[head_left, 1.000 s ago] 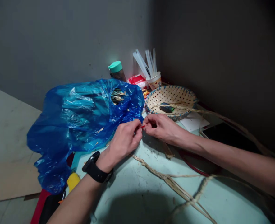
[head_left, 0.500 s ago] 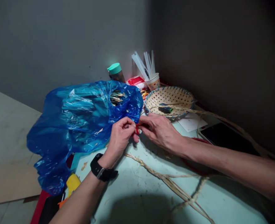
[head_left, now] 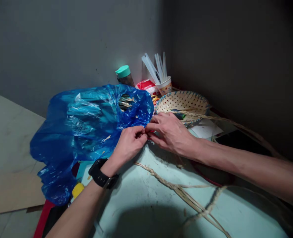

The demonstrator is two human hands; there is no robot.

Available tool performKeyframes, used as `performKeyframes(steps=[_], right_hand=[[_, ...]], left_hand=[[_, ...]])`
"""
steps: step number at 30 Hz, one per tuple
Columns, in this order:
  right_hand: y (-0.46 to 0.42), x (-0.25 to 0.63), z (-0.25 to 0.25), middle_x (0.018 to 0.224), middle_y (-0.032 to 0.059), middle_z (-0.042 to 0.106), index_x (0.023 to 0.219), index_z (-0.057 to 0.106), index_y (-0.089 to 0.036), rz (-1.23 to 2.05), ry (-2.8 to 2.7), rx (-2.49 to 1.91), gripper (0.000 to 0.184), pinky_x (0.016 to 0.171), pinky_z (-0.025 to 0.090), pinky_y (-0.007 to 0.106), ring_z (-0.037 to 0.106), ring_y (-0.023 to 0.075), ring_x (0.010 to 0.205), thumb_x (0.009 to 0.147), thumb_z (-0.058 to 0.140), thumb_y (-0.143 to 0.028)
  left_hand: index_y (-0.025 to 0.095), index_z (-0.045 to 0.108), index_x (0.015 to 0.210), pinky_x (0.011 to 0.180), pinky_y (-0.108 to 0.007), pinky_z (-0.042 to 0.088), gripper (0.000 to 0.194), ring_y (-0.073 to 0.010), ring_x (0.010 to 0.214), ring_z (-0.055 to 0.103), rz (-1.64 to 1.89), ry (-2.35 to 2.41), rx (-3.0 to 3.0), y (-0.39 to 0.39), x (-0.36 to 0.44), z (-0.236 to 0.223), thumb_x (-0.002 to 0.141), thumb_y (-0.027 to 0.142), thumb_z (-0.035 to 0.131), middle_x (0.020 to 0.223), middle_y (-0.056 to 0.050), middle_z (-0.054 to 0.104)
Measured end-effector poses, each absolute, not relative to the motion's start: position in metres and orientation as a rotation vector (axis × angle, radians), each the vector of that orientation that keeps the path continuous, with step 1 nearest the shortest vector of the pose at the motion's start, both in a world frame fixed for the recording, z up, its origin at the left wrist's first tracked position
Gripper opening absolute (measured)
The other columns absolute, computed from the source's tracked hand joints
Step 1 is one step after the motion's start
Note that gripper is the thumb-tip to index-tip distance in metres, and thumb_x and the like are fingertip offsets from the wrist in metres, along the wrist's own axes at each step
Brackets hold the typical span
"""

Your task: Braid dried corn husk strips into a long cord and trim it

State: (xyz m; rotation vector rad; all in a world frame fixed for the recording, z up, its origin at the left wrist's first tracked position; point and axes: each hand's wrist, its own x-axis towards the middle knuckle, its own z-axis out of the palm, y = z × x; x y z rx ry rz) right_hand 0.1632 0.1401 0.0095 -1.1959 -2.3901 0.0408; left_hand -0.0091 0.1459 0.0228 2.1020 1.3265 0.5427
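Note:
Near the table's middle my left hand [head_left: 131, 140] and my right hand [head_left: 172, 134] meet, their fingertips pinched together. Between them shows a sliver of a small red piece [head_left: 151, 131]; fingers hide most of it, so its kind is unclear. Just behind my left hand lies a crumpled blue plastic bag [head_left: 91, 112], with dry plant strands [head_left: 125, 101] visible through a hole in it. Below my hands a twisted straw cord [head_left: 161, 181] runs across the table toward the lower right.
Behind my right hand sits a woven basket [head_left: 183, 99], with a cord [head_left: 225, 121] trailing out of it. Further back stand a paper cup [head_left: 164, 86] of translucent sticks, a red-and-white packet [head_left: 147, 86] and a green-lidded bottle [head_left: 124, 75]. A yellow object [head_left: 77, 189] lies beside my left forearm.
My left hand has turned over and its fingers have closed in against my right fingertips, so less of the red piece shows. The left wrist has shifted left; the view has tilted slightly.

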Motion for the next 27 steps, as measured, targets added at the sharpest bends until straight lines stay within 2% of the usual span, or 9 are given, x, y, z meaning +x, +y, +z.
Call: performKeyframes(steps=[4,6,12,17,22,27], right_hand=[[0.141,0.160,0.015,0.087,0.0076,0.060,0.092,0.065,-0.020,-0.297,-2.490,-1.074,0.020,0.075,0.022,0.040,0.045,0.0248,0.088,0.092,0.045,-0.024],[0.143,0.157,0.016,0.081,0.0064,0.060,0.088,0.064,-0.019,-0.346,-2.496,-1.054,0.021,0.073,0.021,0.039,0.044,0.0237,0.085,0.093,0.044,-0.022],[0.148,0.154,0.015,0.081,0.0031,0.060,0.086,0.062,-0.018,-0.135,-2.453,-1.047,0.015,0.067,0.021,0.034,0.043,0.0179,0.076,0.092,0.049,-0.022],[0.148,0.158,0.005,0.079,0.0010,0.057,0.085,0.063,-0.018,0.043,-2.352,-1.121,0.023,0.055,0.019,0.029,0.037,0.0121,0.059,0.095,0.043,-0.024],[0.147,0.159,0.000,0.082,0.0027,0.059,0.087,0.065,-0.016,0.346,-2.193,-0.991,0.017,0.060,0.030,0.024,0.050,0.0121,0.069,0.091,0.049,-0.020],[0.145,0.155,0.005,0.079,0.0023,0.062,0.085,0.064,-0.015,0.477,-2.089,-1.050,0.012,0.066,0.035,0.023,0.052,0.0130,0.071,0.084,0.052,-0.013]], left_hand=[[0.017,0.051,0.060,0.047,-0.023,0.025,0.014,-0.0084,0.049,0.036,0.593,1.307,1.843,0.148,-0.014,0.018,0.074,0.016,0.048,0.052,0.006,0.041],[0.016,0.047,0.056,0.047,-0.022,0.024,0.015,-0.0076,0.049,0.033,0.690,1.301,1.753,0.149,-0.014,0.015,0.072,0.015,0.049,0.051,0.006,0.038],[0.016,0.047,0.058,0.046,-0.021,0.023,0.013,-0.0070,0.050,0.029,0.888,1.225,1.631,0.150,-0.011,0.006,0.070,0.012,0.051,0.053,0.006,0.036],[0.017,0.052,0.064,0.047,-0.020,0.030,0.010,-0.0071,0.049,0.036,0.911,1.155,1.474,0.146,-0.014,0.003,0.073,0.014,0.052,0.054,0.006,0.041],[0.017,0.055,0.070,0.046,-0.021,0.032,0.010,-0.0077,0.046,0.041,0.859,1.176,1.490,0.142,-0.015,0.007,0.078,0.021,0.052,0.056,0.005,0.049],[0.018,0.054,0.068,0.052,-0.022,0.034,0.010,-0.0089,0.052,0.043,0.838,1.447,1.927,0.141,-0.006,0.012,0.077,0.019,0.051,0.057,0.005,0.049]])
